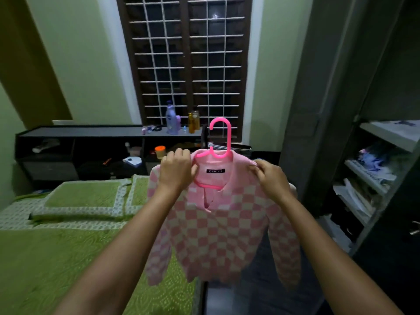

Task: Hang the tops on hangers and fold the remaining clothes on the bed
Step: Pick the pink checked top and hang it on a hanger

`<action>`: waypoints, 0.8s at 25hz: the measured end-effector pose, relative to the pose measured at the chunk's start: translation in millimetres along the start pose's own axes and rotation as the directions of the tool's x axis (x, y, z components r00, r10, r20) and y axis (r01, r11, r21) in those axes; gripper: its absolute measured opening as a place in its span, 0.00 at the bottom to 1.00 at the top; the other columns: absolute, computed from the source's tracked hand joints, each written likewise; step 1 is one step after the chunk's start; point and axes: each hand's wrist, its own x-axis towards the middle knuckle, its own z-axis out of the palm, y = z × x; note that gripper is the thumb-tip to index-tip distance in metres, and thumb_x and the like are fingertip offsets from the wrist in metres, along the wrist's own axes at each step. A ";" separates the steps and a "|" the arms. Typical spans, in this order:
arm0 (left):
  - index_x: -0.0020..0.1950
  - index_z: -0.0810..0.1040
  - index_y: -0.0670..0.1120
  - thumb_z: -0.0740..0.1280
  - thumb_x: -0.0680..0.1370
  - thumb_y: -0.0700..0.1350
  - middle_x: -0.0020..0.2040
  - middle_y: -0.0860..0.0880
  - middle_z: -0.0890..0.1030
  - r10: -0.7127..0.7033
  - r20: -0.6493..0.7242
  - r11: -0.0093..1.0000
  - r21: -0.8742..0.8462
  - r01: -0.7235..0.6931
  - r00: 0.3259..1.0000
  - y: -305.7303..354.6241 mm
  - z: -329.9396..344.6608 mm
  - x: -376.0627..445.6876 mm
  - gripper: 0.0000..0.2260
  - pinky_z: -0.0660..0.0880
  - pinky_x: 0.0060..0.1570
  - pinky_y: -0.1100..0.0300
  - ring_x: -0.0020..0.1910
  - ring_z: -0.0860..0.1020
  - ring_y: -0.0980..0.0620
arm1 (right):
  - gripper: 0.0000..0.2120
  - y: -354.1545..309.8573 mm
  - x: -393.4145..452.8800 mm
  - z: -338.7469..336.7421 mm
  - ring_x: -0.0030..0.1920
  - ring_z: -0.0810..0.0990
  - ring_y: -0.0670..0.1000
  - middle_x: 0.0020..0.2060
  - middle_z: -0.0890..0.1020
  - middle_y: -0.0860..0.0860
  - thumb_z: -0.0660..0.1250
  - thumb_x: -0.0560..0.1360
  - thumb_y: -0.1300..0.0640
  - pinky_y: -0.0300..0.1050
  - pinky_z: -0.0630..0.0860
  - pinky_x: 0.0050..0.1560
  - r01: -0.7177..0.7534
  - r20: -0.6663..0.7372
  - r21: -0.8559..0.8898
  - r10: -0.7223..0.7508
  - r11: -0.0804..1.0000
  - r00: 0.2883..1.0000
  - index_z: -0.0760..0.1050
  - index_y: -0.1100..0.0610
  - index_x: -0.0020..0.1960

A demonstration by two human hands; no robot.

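top [218,230] already on hanger [220,142], held up beside bed [68,246] | left hand [176,170] curled on collar and hanger shoulder | right hand [271,176] pinching other shoulder — seating it | left: hang it up — other clothes not visible

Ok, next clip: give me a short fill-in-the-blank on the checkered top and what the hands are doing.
1. The checkered top hangs on a ____ plastic hanger.
2. The left hand and right hand each grip the top at a ____.
3. The bed has a ____ cover.

Missing words: pink; shoulder; green
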 end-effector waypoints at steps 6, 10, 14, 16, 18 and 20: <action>0.48 0.78 0.39 0.59 0.79 0.44 0.46 0.40 0.82 0.281 0.156 0.932 -0.278 -0.231 0.947 51.2 29.1 83.9 0.11 0.66 0.40 0.55 0.46 0.79 0.41 | 0.12 33.7 66.6 4.6 0.49 0.79 0.62 0.47 0.83 0.57 0.60 0.80 0.52 0.48 0.66 0.40 -0.135 -0.121 -0.087 0.124 0.987 0.985 0.78 0.57 0.54; 0.34 0.70 0.47 0.61 0.80 0.49 0.37 0.43 0.80 0.410 0.114 0.780 -0.558 -0.283 0.905 78.1 69.2 126.8 0.15 0.67 0.35 0.54 0.39 0.78 0.43 | 0.11 67.5 94.9 -2.7 0.44 0.77 0.59 0.38 0.80 0.53 0.60 0.80 0.52 0.48 0.63 0.38 -0.214 -0.123 -0.052 0.206 0.975 0.971 0.77 0.57 0.48; 0.53 0.74 0.46 0.56 0.79 0.57 0.49 0.46 0.77 0.322 -0.238 0.822 -0.410 -0.395 0.916 57.9 107.9 210.9 0.16 0.65 0.46 0.52 0.47 0.73 0.44 | 0.12 128.9 133.4 -39.4 0.37 0.74 0.57 0.33 0.76 0.56 0.62 0.79 0.53 0.51 0.69 0.39 -0.240 -0.158 0.053 0.246 0.969 0.956 0.74 0.59 0.41; 0.60 0.71 0.49 0.47 0.77 0.63 0.56 0.48 0.74 0.425 -0.108 0.840 -0.324 -0.436 0.899 71.3 123.3 257.5 0.24 0.63 0.50 0.51 0.54 0.71 0.45 | 0.11 156.4 159.0 -52.1 0.36 0.73 0.53 0.33 0.77 0.54 0.62 0.79 0.53 0.48 0.68 0.38 -0.217 -0.155 0.068 0.225 0.974 0.962 0.75 0.56 0.40; 0.56 0.70 0.47 0.47 0.78 0.62 0.54 0.46 0.77 0.536 0.025 0.799 -0.340 -0.497 0.844 104.0 141.5 298.3 0.23 0.64 0.47 0.52 0.53 0.75 0.44 | 0.10 188.4 187.7 -65.2 0.37 0.75 0.53 0.33 0.78 0.52 0.63 0.79 0.52 0.48 0.69 0.39 -0.227 -0.172 0.051 0.233 0.972 0.957 0.75 0.53 0.40; 0.51 0.68 0.43 0.53 0.82 0.56 0.49 0.40 0.78 0.536 0.031 0.758 -0.458 -0.464 0.844 147.3 161.7 331.8 0.16 0.67 0.41 0.51 0.48 0.76 0.39 | 0.11 215.6 214.2 -79.1 0.38 0.76 0.54 0.34 0.79 0.51 0.63 0.79 0.51 0.48 0.70 0.40 -0.264 -0.218 0.019 0.262 0.964 0.940 0.75 0.51 0.39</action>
